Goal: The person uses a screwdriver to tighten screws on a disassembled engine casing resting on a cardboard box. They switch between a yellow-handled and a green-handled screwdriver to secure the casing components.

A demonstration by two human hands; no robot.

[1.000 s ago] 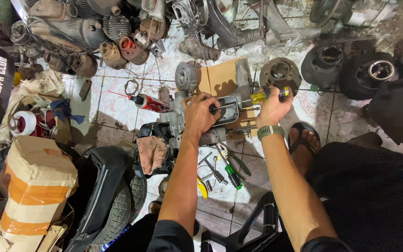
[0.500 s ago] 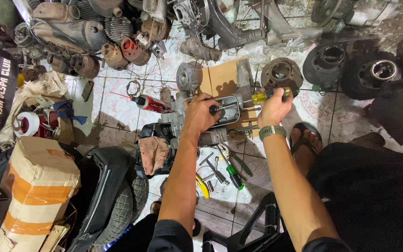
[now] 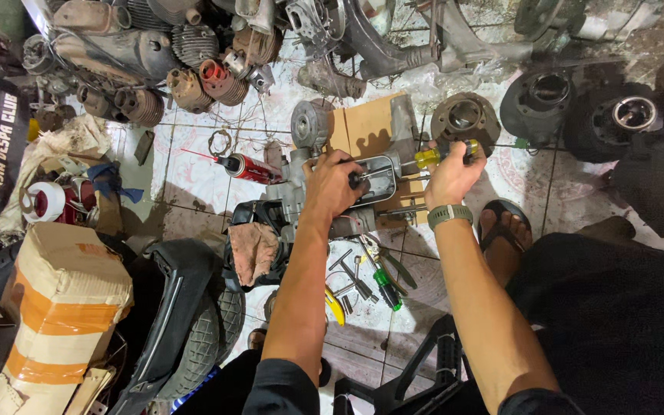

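Note:
A grey metal engine casing [image 3: 301,184] lies on the tiled floor over a sheet of cardboard [image 3: 366,127]. My left hand [image 3: 333,183] presses down on the casing's oval opening [image 3: 382,178], fingers closed around its edge. My right hand [image 3: 449,178], with a grey watch at the wrist, grips a yellow-handled screwdriver [image 3: 433,156] whose shaft points left toward the opening. Both hands sit close together above the casing.
Loose tools, among them a green-handled screwdriver [image 3: 386,280] and pliers, lie near my sandalled foot [image 3: 503,223]. A red spray can [image 3: 249,169], a dirty rag [image 3: 255,250], a scooter tyre [image 3: 209,330], a taped cardboard box [image 3: 59,307] and piled engine cylinders [image 3: 194,84] surround the spot.
Both hands stay on the casing and screwdriver; only the head view shifts slightly. No clear movement of the parts.

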